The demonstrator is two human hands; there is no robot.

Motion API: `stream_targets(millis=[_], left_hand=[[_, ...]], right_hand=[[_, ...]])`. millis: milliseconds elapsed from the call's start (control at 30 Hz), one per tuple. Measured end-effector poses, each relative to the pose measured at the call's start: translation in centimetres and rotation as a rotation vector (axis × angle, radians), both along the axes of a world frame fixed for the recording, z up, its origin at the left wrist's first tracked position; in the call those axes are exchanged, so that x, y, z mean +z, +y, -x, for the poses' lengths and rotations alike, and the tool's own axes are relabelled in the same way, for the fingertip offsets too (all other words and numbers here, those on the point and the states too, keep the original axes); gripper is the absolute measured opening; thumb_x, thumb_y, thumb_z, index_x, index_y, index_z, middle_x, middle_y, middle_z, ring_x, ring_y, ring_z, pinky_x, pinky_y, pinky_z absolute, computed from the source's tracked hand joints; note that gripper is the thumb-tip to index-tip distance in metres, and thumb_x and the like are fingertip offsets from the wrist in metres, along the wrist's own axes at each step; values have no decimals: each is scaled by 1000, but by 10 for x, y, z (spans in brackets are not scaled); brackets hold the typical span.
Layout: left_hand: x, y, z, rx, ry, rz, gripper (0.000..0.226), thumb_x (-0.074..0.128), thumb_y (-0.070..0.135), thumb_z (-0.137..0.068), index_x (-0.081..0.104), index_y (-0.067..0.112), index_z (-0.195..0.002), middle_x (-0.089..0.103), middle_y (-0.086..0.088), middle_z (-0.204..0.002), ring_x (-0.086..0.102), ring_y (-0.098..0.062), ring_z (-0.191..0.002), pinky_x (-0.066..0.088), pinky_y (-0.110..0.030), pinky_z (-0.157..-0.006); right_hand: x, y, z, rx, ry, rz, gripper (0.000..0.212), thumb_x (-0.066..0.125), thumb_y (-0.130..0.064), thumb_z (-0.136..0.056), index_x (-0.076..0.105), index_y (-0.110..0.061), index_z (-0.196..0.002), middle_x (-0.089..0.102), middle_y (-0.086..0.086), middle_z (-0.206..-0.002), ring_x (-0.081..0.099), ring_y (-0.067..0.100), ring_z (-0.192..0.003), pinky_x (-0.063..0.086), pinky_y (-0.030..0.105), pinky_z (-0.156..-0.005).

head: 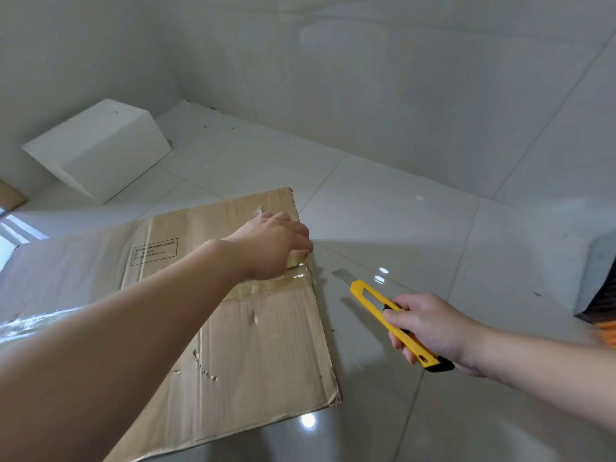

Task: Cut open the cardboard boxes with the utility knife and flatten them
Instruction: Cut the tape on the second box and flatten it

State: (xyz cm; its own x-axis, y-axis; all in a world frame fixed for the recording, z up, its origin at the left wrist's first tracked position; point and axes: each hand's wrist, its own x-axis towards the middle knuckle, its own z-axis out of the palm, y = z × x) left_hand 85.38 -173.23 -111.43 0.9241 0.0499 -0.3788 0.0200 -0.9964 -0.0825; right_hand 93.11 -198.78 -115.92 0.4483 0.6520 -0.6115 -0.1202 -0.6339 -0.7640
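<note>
A brown cardboard box (253, 345) lies flat on the tiled floor, with clear tape (266, 286) running across it to its right edge. My left hand (270, 245) reaches over the cardboard and pinches a loose end of that tape at the right edge. To the right of the box, my right hand (430, 325) grips a yellow utility knife (373, 301). Its blade is extended and points up and left, just above the floor and apart from the cardboard.
A white box (100, 148) leans against the wall at the back left. A grey and dark object (596, 275) sits at the right edge. Glossy floor tiles (416, 211) stretch between them. A strip of brown cardboard (10, 195) shows at the far left.
</note>
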Motion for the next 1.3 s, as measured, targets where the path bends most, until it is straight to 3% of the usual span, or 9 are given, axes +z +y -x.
stream_targets(millis=[100,200,267,400,600,700,800,933,1300], left_hand=[[9,1,-7,14,-20,49,43,34,21,-81,58,31,-114,51,10,-126,43,-17,-112,35,-40,-100],[4,0,-14,58,-39,94,23,42,11,-84,51,31,-90,50,8,-109,45,-17,-102,42,-43,-88],[1,0,-14,87,-38,111,21,44,10,-86,48,31,-87,48,9,-104,45,-16,-101,40,-39,-83],[1,-3,-13,80,-19,97,23,43,15,-90,57,27,-103,50,6,-112,45,-16,-108,34,-34,-83],[0,-1,-5,101,4,142,35,35,18,-95,55,27,-122,47,6,-131,41,-20,-122,28,-44,-105],[-2,8,1,169,-54,225,53,34,10,-90,44,28,-139,36,9,-146,32,-16,-135,16,-48,-116],[-5,18,9,204,-112,263,64,36,1,-84,42,29,-141,35,10,-147,33,-16,-137,12,-45,-119],[-3,31,23,272,-105,253,64,38,-1,-84,41,30,-141,34,9,-148,25,-19,-142,21,-35,-116],[-6,65,59,401,-131,186,60,41,5,-84,44,32,-137,38,9,-145,38,-18,-131,36,-36,-105]], right_hand=[[1,3,0,5,-7,-7,19,48,-14,-96,52,-7,-79,60,8,-64,50,20,-45,40,26,-49],[2,7,2,23,-7,-22,21,47,-14,-97,51,-8,-77,60,9,-64,50,20,-45,41,26,-47],[2,9,3,37,10,-37,20,47,-14,-97,52,-8,-79,60,9,-64,50,19,-46,42,25,-48],[1,12,5,67,19,-42,19,47,-15,-98,53,-8,-81,61,7,-64,52,18,-46,43,24,-49],[0,19,7,50,13,-42,21,46,-16,-98,53,-7,-81,61,8,-65,53,19,-47,43,26,-49],[0,21,9,45,16,-49,19,45,-15,-99,52,-6,-83,62,9,-65,57,22,-48,45,26,-49],[-4,25,12,50,3,-44,17,45,-15,-99,53,-6,-87,65,10,-69,62,25,-53,48,28,-53],[-4,36,15,37,8,-51,15,46,-15,-99,54,-3,-96,66,14,-75,63,27,-56,50,30,-55],[-4,40,23,-30,-31,-78,15,46,-13,-99,53,-1,-92,62,16,-72,60,30,-56,49,33,-53]])
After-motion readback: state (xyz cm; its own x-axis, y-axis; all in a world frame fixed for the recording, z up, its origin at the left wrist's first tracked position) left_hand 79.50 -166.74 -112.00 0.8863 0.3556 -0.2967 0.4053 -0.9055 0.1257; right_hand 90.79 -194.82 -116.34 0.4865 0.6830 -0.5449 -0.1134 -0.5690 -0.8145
